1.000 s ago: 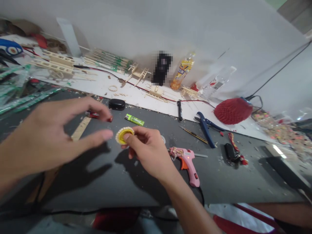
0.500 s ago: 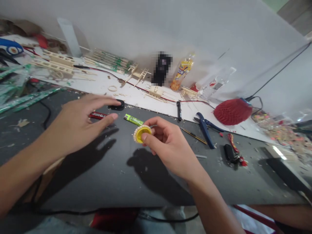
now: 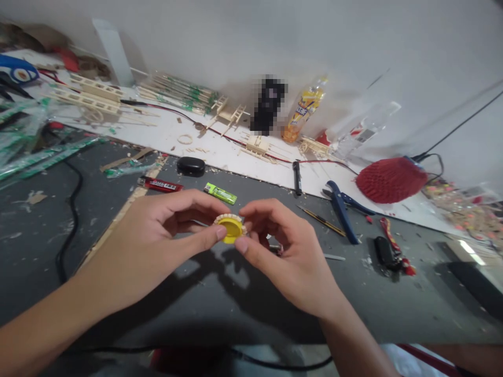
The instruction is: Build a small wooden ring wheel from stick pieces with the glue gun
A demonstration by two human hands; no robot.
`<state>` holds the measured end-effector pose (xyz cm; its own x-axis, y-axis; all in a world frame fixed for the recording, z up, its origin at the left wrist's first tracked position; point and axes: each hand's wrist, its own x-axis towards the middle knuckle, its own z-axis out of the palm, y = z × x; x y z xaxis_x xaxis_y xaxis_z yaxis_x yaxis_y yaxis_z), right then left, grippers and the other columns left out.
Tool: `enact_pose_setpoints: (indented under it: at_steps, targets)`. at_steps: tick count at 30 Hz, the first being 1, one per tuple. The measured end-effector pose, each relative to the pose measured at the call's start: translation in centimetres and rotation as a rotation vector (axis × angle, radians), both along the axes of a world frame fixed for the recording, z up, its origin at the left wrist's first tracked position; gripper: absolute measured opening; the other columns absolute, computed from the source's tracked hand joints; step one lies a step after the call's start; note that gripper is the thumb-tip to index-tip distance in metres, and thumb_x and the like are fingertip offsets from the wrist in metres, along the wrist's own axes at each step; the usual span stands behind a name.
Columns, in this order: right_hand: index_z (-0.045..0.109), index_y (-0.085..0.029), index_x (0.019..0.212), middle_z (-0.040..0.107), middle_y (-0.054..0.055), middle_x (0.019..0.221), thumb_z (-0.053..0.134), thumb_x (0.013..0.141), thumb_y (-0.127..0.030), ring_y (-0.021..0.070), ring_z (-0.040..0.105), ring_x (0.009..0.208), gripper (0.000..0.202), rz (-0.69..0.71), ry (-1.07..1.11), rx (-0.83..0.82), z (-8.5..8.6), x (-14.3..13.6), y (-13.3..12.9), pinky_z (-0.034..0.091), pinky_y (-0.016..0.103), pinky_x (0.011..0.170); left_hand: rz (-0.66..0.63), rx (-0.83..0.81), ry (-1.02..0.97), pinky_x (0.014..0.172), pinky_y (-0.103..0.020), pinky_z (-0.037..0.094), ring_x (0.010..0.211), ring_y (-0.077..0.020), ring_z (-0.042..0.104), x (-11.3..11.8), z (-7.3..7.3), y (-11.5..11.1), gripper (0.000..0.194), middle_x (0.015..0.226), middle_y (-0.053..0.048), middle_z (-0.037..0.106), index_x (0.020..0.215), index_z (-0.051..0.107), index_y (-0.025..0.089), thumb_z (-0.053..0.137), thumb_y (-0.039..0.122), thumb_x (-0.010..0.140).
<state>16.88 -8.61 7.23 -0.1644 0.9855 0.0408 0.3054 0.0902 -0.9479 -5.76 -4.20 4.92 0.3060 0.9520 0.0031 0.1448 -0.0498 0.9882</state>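
A small round yellow cap (image 3: 231, 230), edged with a row of pale wooden pieces, is held above the dark grey table (image 3: 188, 314). My left hand (image 3: 157, 235) pinches it from the left, thumb on its yellow face. From the right, my right hand (image 3: 286, 251) grips its rim between thumb and fingers. Just behind the hands lie a green lighter (image 3: 220, 193) and a red lighter (image 3: 160, 184). A black oval case (image 3: 190, 166) rests farther back.
Right of the hands lie a yellow-and-black pencil-like tool (image 3: 322, 220), blue-handled cutters (image 3: 341, 212) and a key fob (image 3: 384, 253). Wooden models (image 3: 257, 144), an orange drink bottle (image 3: 304, 112) and a red woven item (image 3: 391, 179) line the white board behind. Green-taped plastic (image 3: 51, 152) lies left.
My left hand has moved right and closed on the yellow cap, which my right hand alone held before. The camera view has shifted slightly.
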Motion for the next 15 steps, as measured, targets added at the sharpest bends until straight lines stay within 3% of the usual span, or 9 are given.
enact_pose_setpoints:
  at_steps: [5, 15]
  targets:
    - [0.079, -0.026, 0.105, 0.079, -0.003, 0.089, 0.085, 0.098, -0.027, 0.0160, 0.071, 0.081, 0.009, -0.027, 0.005, 0.024, -0.4, 0.1, -0.2, 0.056, 0.028, 0.073, 0.018, -0.020, -0.013, 0.076, -0.030, 0.075, 0.081, -0.0239, 0.086, 0.4, 0.2, -0.5, 0.025, 0.096, 0.000, 0.091, 0.099, 0.089, 0.031, 0.095, 0.048, 0.081]
    - [0.081, -0.025, 0.104, 0.083, -0.002, 0.092, 0.085, 0.098, -0.025, 0.0153, 0.075, 0.081, 0.008, -0.016, -0.032, 0.085, -0.4, -0.2, -0.4, 0.058, 0.027, 0.077, 0.083, 0.064, 0.004, 0.076, -0.023, 0.073, 0.077, -0.0189, 0.083, 1.1, 0.0, -1.1, 0.012, 0.086, 0.005, 0.086, 0.093, 0.087, 0.034, 0.091, 0.041, 0.084]
